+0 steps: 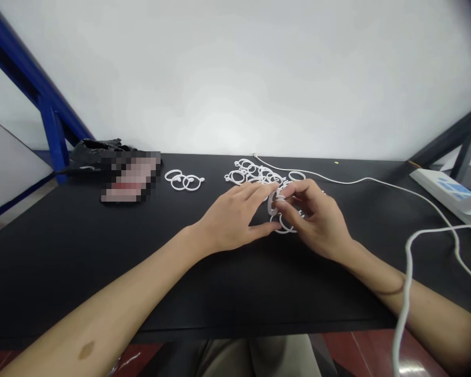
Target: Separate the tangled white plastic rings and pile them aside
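Right hand point(317, 220): thumb and forefinger are pinched nearly together on a white ring point(272, 203), which stands on edge just above the black table point(204, 298). The fingers cover the contact area, so whether one ring or several are gripped cannot be confirmed.

Left hand point(237, 214): palm down, thumb well apart from the fingers, fingertips close to the same ring. No firm hold by this hand is evident.

Stock: a loose pile of rings point(237, 176), many overlapping, lies directly behind the hands. A few front rings point(284, 230) lie flat beneath them. Well to the left, a separate group point(190, 179) of three overlapping rings lies apart on the table.

Progress: handling is judged to be at an early stage. Only the three rings are set apart, and most lie unsorted in the pile; whether that small group counts as finished cannot be established.

Surroundings: a white cable point(337, 181) runs from behind the pile towards the right.
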Demonstrator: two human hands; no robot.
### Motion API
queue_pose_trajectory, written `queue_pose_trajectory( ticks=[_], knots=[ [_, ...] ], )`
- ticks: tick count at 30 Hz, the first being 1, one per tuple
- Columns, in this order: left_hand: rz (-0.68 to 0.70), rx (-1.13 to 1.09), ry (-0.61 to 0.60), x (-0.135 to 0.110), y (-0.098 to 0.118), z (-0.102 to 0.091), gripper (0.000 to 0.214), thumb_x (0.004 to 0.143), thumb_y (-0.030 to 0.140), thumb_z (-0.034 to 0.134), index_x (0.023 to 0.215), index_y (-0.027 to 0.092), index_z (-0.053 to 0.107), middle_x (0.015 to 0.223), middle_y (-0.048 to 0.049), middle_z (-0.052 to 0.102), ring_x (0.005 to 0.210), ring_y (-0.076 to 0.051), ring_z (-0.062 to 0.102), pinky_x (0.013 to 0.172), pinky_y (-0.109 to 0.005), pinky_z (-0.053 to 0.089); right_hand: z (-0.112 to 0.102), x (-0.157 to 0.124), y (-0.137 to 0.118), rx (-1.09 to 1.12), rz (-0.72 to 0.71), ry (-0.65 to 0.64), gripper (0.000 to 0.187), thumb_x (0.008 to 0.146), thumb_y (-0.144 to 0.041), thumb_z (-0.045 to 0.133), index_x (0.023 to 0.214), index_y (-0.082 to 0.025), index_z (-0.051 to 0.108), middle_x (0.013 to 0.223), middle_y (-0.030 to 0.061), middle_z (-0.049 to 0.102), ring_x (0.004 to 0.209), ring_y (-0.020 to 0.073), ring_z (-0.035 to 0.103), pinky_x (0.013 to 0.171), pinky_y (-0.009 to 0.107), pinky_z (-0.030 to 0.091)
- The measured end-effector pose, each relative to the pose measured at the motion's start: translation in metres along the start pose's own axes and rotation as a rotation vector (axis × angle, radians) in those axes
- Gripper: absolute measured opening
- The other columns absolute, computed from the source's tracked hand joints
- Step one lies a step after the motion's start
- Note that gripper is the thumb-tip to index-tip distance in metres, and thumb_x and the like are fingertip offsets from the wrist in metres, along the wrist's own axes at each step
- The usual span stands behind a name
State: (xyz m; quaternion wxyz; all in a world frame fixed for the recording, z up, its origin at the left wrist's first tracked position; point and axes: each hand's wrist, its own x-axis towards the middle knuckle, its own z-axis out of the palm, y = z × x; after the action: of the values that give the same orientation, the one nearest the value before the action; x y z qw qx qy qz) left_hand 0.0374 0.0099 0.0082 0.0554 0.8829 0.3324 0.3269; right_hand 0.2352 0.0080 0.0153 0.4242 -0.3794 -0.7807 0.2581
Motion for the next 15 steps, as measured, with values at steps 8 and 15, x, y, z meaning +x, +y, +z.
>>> queue_pose_trajectory(
  ticks=[8,15],
  knots=[
    [-0.039,-0.052,0.038,-0.0006,-0.0004,0.0006,0.039,0.091,0.036,0.062,0.123,0.018,0.050,0.122,-0.0090,0.065,0.113,-0.023,0.061,0.097,-0.040,0.051,-0.0021,0.0013,-0.0002,-0.112,-0.097,0.002,0.010,0.091,-0.026,0.060,0.097,-0.023,0.052,0.086,0.0008,0.065,0.073,0.0133,0.065,0.064,0.025,0.053],
    [-0.012,-0.007,0.029,-0.0002,-0.0019,-0.0011,0.038,0.088,0.037,0.066,0.116,0.015,0.054,0.106,-0.0075,0.065,0.100,-0.021,0.061,0.089,-0.036,0.052,-0.0063,0.0046,-0.0005,-0.311,-0.279,-0.032,0.008,0.093,-0.021,0.059,0.100,-0.021,0.059,0.087,0.0016,0.066,0.073,0.0125,0.061,0.067,0.025,0.049]
  ],
)
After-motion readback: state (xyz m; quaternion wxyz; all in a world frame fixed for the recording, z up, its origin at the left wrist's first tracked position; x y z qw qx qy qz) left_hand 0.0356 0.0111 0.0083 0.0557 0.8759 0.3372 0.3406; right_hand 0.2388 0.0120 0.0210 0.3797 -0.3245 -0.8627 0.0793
